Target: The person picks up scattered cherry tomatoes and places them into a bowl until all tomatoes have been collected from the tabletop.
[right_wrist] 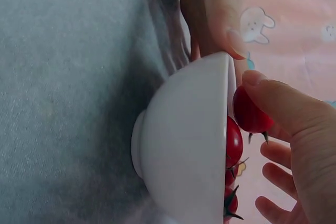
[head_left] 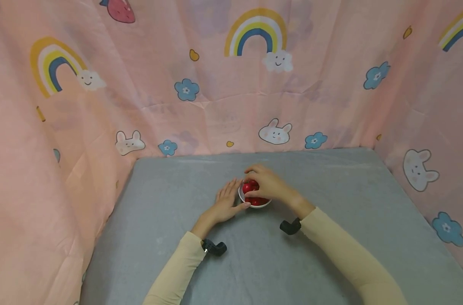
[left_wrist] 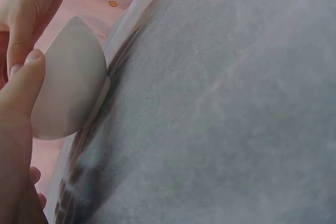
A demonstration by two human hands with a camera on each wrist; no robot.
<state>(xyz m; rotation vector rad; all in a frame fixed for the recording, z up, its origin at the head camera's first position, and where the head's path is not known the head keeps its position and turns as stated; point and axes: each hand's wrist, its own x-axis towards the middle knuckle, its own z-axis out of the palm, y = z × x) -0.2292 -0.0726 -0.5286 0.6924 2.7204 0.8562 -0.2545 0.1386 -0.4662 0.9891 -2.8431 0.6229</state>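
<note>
A small white bowl [right_wrist: 184,140] holds several red cherry tomatoes [right_wrist: 234,137] with green stems. In the right wrist view, my right hand [head_left: 271,185] pinches one cherry tomato [right_wrist: 251,109] just above the rim; the thumb lies on it, while the index finger is mostly hidden behind the thumb. The other right fingers are spread out. My left hand [head_left: 224,206] lies against the near left side of the bowl, fingers straight and thumb [left_wrist: 29,80] at its rim. From the left wrist, only the bowl's outer wall shows, not the tomatoes.
The bowl stands on a grey cloth-covered table [head_left: 170,203]. A pink curtain [head_left: 216,114] with rainbows, rabbits and flowers rises behind and along both sides. Black wrist devices [head_left: 290,226] are on both forearms.
</note>
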